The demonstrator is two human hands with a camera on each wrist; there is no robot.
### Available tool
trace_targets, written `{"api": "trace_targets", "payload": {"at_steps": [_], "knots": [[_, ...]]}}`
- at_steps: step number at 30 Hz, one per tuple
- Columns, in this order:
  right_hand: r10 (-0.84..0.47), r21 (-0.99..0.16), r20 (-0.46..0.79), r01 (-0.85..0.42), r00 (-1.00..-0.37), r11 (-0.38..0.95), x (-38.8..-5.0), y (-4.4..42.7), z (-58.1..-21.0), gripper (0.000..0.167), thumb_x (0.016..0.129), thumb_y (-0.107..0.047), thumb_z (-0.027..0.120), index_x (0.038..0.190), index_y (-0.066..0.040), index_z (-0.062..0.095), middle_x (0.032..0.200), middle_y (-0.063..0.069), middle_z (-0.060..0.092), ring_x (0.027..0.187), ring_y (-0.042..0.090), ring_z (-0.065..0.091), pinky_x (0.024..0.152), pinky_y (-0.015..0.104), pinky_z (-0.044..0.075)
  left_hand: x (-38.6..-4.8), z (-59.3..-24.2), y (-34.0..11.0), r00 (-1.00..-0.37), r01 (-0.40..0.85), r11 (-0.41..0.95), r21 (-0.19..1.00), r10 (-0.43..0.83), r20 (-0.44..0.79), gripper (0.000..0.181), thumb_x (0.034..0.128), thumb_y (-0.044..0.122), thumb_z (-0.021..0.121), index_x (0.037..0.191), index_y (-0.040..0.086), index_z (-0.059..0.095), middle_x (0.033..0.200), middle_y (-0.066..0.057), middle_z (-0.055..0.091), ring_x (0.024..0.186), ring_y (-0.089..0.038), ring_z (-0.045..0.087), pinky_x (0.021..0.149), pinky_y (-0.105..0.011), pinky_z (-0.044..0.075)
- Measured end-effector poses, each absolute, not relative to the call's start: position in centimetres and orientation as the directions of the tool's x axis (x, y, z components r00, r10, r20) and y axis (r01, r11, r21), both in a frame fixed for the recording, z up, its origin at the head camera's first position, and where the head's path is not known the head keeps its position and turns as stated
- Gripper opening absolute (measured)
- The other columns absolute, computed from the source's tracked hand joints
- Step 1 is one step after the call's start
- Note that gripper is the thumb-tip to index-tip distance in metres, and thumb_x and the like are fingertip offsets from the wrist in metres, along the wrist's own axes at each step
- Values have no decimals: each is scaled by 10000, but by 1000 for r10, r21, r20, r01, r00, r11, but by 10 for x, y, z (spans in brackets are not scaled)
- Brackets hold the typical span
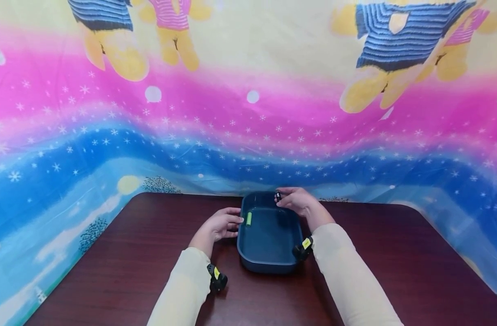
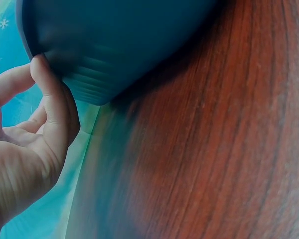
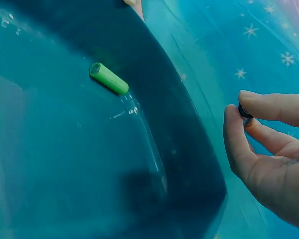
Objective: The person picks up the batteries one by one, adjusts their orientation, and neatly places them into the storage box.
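Observation:
A dark blue rectangular container [image 1: 269, 265] with rounded corners stands on the table. Inside, by its left wall, lies a green cylindrical battery [image 3: 108, 78]. My left hand [image 1: 224, 223] holds the container's left rim; its thumb and a finger meet at the edge in the left wrist view [image 2: 45, 119]. Over the far right corner of the container, my right hand [image 1: 298, 200] pinches a small black object [image 3: 245, 112] with a shiny end between thumb and fingertips. Most of that object is hidden by the fingers, so its kind cannot be told.
The container rests on a dark reddish wooden table [image 1: 159, 271]. Behind and at the sides hangs a cloth [image 1: 216, 122] printed with snowflakes and bears, close to the table's far edge. Black wrist cameras [image 1: 219, 278] are strapped on both forearms.

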State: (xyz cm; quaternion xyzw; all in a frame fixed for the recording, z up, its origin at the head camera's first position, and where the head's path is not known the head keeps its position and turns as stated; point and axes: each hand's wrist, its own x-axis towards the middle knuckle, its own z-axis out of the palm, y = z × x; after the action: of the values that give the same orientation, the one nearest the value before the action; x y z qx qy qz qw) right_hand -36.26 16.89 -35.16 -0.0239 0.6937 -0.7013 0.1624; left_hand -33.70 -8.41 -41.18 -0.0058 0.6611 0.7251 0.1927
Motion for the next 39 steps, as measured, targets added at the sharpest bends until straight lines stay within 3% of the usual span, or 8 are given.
{"api": "trace_targets", "payload": {"at_steps": [7,20,30,39], "knots": [[-275,-978,-200,206,-940,6,-366,155,-359,652,804,222,499,1403,75,288,1405,284,321,1217,358,429,854,297,481,-337,-416,-87,-926,-289,-54,956,269,-265,451,855,41,623,1281,39,474,1010,-149,604,747,-185,587,627,-330,533],[-250,-965,-248,261,-936,-22,-368,137,-364,646,800,225,505,1396,59,320,1435,244,291,1207,341,443,964,383,404,-335,-415,-89,-921,-291,-53,955,285,-265,477,851,39,623,1299,36,458,948,-113,611,727,-168,587,617,-322,532],[-221,-957,-269,286,-937,-47,-376,126,-372,616,806,220,506,1380,50,360,1404,237,342,1207,346,444,1000,430,356,-337,-413,-87,-919,-287,-38,957,294,-263,491,868,44,604,1328,25,435,1041,-180,602,752,-181,597,642,-339,539],[-206,-962,-272,274,-940,17,-377,117,-378,605,803,198,536,1369,44,386,1410,227,353,1223,334,434,987,438,371,-340,-412,-86,-916,-296,-42,954,295,-272,476,858,45,617,1307,41,459,992,-153,604,763,-186,590,621,-326,535]]}}
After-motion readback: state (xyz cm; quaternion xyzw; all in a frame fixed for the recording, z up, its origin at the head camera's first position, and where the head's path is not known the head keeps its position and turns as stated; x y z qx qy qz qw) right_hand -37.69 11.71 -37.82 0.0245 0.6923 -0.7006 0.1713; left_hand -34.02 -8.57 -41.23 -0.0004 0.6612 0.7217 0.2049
